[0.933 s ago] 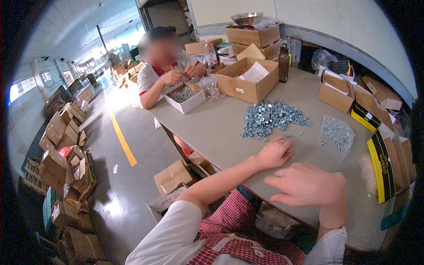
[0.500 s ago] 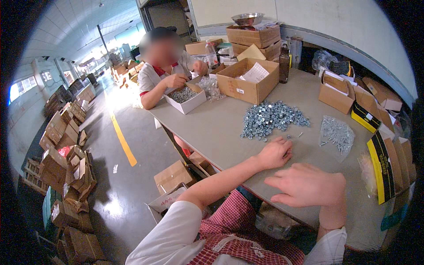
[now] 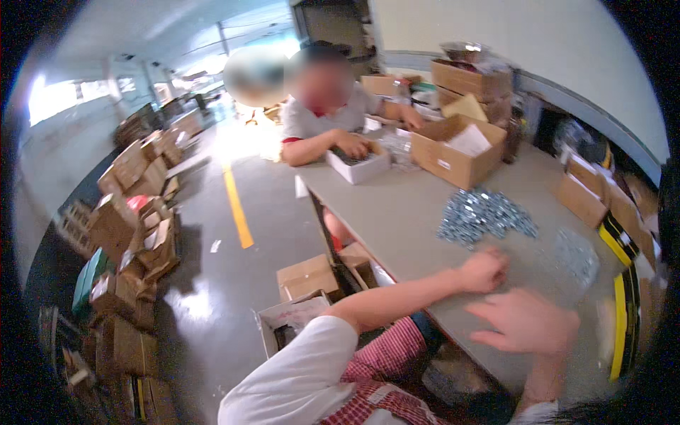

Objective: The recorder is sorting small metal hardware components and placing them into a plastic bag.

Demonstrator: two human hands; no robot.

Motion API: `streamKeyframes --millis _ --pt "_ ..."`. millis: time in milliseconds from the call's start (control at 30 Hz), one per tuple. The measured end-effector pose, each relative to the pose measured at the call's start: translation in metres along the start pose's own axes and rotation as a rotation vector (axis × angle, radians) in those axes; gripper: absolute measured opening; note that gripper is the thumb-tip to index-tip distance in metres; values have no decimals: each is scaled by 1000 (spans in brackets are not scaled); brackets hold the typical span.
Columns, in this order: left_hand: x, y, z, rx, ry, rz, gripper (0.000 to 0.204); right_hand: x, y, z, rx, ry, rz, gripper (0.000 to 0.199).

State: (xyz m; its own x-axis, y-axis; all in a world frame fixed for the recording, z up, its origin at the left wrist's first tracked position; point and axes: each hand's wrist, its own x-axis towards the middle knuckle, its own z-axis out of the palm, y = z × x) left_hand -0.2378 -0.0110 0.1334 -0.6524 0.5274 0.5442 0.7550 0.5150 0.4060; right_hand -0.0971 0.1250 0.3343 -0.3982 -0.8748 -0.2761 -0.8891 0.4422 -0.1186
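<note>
- Head view: the left hand [image 3: 484, 270] is being held closed on the tabletop [image 3: 397, 212], at 6 o'clock from the pile of metal parts [image 3: 484, 214].
- The right hand [image 3: 525, 320] is being held open, blurred, just beside it.

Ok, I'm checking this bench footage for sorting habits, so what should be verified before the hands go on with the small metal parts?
1. Pile of small metal parts within reach of the left hand: ok, it lies just beyond the knuckles.
2. Left hand's grip: cannot tell, it is curled on the table and whatever it holds is hidden.
3. Right hand: cannot tell, it is blurred, fingers spread above the tabletop.
4. Second scatter of parts kept apart from the pile: ok, bare table shows between them.
5. Co-worker's hand out of the way: ok, it is at a white box at the far end.
</note>
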Motion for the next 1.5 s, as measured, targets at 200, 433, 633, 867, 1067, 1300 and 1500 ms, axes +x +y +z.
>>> streamKeyframes --millis 200,433,633,867,1067,1300,1500 --pt "-3 -2 -9 9 18 55 22 4 -1 -2 46 114 -91 46" --pt "-2 -16 3 40 40 210 29 22 -9 -13 115 663 -240 51" --pt "11 -15 4 36 76 336 30 31 2 -5 50 716 -88 68" --pt "11 -21 4 90 213 478 31 14 -1 -11 139 653 -16 67" --pt "-10 -32 3 44 135 207 23 -3 -30 -21 53 803 -236 50" --pt "-3 6 -18 -66 3 23 21 -40 -32 -31 -55 1017 -227 43" --pt "-1 3 -8 -26 61 55 18 -34 -24 -18 -47 1135 -361 24"
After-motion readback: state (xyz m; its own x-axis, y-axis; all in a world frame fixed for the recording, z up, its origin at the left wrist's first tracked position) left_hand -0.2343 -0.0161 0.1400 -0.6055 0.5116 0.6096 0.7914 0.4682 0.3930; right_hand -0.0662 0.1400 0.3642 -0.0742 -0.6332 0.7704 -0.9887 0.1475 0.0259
